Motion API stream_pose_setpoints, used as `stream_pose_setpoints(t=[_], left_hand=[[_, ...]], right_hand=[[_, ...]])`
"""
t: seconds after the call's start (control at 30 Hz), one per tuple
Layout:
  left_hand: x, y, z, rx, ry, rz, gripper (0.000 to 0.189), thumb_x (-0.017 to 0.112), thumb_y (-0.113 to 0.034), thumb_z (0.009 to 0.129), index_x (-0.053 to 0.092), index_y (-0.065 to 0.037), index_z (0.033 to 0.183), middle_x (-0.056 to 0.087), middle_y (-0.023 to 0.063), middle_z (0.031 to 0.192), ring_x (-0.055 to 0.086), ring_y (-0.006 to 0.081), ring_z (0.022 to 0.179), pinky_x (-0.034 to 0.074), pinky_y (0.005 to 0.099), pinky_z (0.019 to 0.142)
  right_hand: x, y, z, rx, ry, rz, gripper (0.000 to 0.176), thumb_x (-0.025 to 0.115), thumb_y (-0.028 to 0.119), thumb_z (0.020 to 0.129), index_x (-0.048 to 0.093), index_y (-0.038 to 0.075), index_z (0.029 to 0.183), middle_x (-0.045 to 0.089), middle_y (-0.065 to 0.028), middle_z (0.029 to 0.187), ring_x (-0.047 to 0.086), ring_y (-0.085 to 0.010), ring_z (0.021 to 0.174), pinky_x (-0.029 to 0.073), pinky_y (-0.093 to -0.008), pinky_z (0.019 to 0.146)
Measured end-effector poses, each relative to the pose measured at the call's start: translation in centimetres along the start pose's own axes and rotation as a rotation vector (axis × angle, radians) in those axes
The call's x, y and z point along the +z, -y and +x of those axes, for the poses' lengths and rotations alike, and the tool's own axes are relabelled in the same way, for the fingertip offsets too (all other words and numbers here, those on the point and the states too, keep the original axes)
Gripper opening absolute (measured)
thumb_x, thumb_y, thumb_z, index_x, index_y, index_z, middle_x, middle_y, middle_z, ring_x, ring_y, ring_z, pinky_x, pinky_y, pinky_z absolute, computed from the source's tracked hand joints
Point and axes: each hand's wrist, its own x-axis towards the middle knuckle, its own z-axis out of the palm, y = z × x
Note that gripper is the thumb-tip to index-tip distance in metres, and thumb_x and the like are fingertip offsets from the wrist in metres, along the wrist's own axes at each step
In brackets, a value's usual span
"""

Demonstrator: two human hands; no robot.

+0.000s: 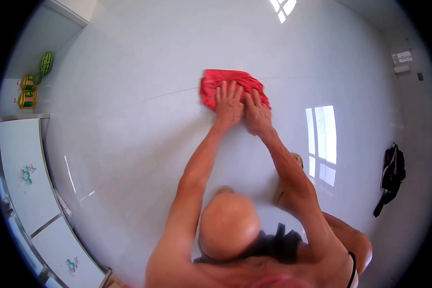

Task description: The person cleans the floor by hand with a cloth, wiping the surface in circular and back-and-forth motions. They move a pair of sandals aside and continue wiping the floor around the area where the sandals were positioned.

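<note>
A crumpled red cloth lies on the glossy pale tiled floor, near the upper middle of the view. Both arms stretch forward to it. My left hand rests palm down on the cloth's lower part, its fingers spread across the fabric. Just to its right, my right hand presses on the cloth's lower right part with its fingers extended. The two hands are close together, side by side. The underside of the cloth and both palms are hidden.
White cabinets with flower prints line the left side. Oil bottles and a watermelon stand at the upper left. A dark garment hangs at the right wall. My bent knees are below.
</note>
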Motion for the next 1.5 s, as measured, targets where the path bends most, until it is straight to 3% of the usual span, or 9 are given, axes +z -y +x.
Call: stream_pose_setpoints(t=[0.1, 0.3, 0.4, 0.63, 0.9, 1.07, 1.17, 1.37, 1.5], left_hand=[[1.4, -2.6, 0.7, 0.123, 0.05, -0.011, 0.064, 0.062, -0.027, 0.094, 0.054, -0.01, 0.155, 0.041, 0.0152, 0.168, 0.026, 0.0433, 0.159, 0.017, 0.0615, 0.13], [-0.9, -1.3, -1.1, 0.179, 0.062, -0.084, 0.063, 0.067, -0.027, 0.091, 0.058, -0.015, 0.152, 0.047, 0.0114, 0.164, 0.031, 0.0391, 0.157, 0.023, 0.06, 0.129], [-3.0, 1.8, -0.6, 0.097, 0.019, -0.023, 0.061, 0.067, -0.026, 0.091, 0.059, -0.017, 0.151, 0.047, 0.0101, 0.163, 0.032, 0.0388, 0.157, 0.025, 0.0606, 0.127], [-8.1, 13.2, -7.1, -0.145, -0.107, 0.238, 0.063, 0.064, -0.023, 0.095, 0.053, -0.021, 0.157, 0.042, 0.0086, 0.168, 0.031, 0.0395, 0.158, 0.025, 0.061, 0.126], [-11.9, 16.1, -16.0, -0.576, -0.098, 0.317, 0.059, 0.057, -0.027, 0.103, 0.048, -0.022, 0.161, 0.036, 0.0072, 0.173, 0.027, 0.0397, 0.16, 0.019, 0.0589, 0.129], [-10.0, 16.3, -15.2, -0.605, -0.135, 0.329, 0.059, 0.055, -0.027, 0.103, 0.047, -0.021, 0.162, 0.034, 0.0091, 0.174, 0.026, 0.0428, 0.16, 0.018, 0.0634, 0.127], [-7.5, 14.7, -12.1, -0.487, -0.141, 0.315, 0.057, 0.057, -0.035, 0.103, 0.05, -0.02, 0.158, 0.036, 0.0093, 0.172, 0.025, 0.041, 0.16, 0.018, 0.0623, 0.127], [-3.7, 2.3, -8.2, -0.181, 0.041, 0.187, 0.063, 0.052, -0.034, 0.101, 0.049, -0.014, 0.16, 0.035, 0.016, 0.172, 0.021, 0.0451, 0.161, 0.015, 0.0665, 0.128], [-0.2, -6.1, -5.4, 0.013, 0.104, -0.033, 0.064, 0.059, -0.029, 0.095, 0.053, -0.01, 0.156, 0.037, 0.0179, 0.17, 0.022, 0.0477, 0.16, 0.014, 0.0679, 0.128]], right_hand=[[0.4, -2.6, -2.6, 0.103, -0.095, 0.027, 0.064, 0.062, 0.026, 0.101, 0.043, 0.014, 0.161, 0.033, -0.0259, 0.171, 0.059, -0.0547, 0.13, 0.05, -0.0591, 0.105], [2.8, -0.6, -4.3, 0.133, -0.168, -0.045, 0.06, 0.064, 0.027, 0.1, 0.05, 0.008, 0.156, 0.036, -0.0337, 0.166, 0.066, -0.0558, 0.115, 0.056, -0.0573, 0.093], [2.9, 1.6, -1.3, 0.052, -0.125, -0.029, 0.06, 0.065, 0.028, 0.1, 0.052, 0.006, 0.154, 0.039, -0.036, 0.163, 0.069, -0.0565, 0.102, 0.057, -0.0583, 0.087], [5.3, 15.1, 4.0, -0.104, 0.159, 0.017, 0.056, 0.061, 0.027, 0.098, 0.05, 0.011, 0.151, 0.038, -0.0297, 0.166, 0.069, -0.0545, 0.106, 0.056, -0.0644, 0.085], [7.2, 23.0, 0.2, -0.402, 0.231, -0.129, 0.082, 0.081, 0.021, 0.082, 0.049, 0.01, 0.157, 0.035, -0.0263, 0.168, 0.07, -0.0387, 0.094, 0.056, -0.0529, 0.069], [9.1, 20.1, 1.6, -0.498, 0.152, -0.052, 0.088, 0.085, 0.021, 0.078, 0.048, 0.011, 0.157, 0.033, -0.0241, 0.17, 0.068, -0.0347, 0.097, 0.054, -0.0478, 0.068], [8.4, 17.3, 2.2, -0.372, 0.146, -0.041, 0.085, 0.083, 0.021, 0.08, 0.048, 0.011, 0.157, 0.034, -0.0227, 0.17, 0.068, -0.0355, 0.099, 0.055, -0.0476, 0.073], [3.6, 5.1, -4.0, -0.062, 0.113, 0.165, 0.07, 0.069, 0.015, 0.091, 0.047, 0.007, 0.156, 0.033, -0.0271, 0.169, 0.068, -0.0463, 0.107, 0.054, -0.0579, 0.089], [1.4, -3.1, -8.9, 0.116, -0.075, 0.036, 0.064, 0.069, 0.016, 0.091, 0.053, 0.011, 0.153, 0.043, -0.0261, 0.165, 0.067, -0.0446, 0.12, 0.054, -0.0561, 0.092]])
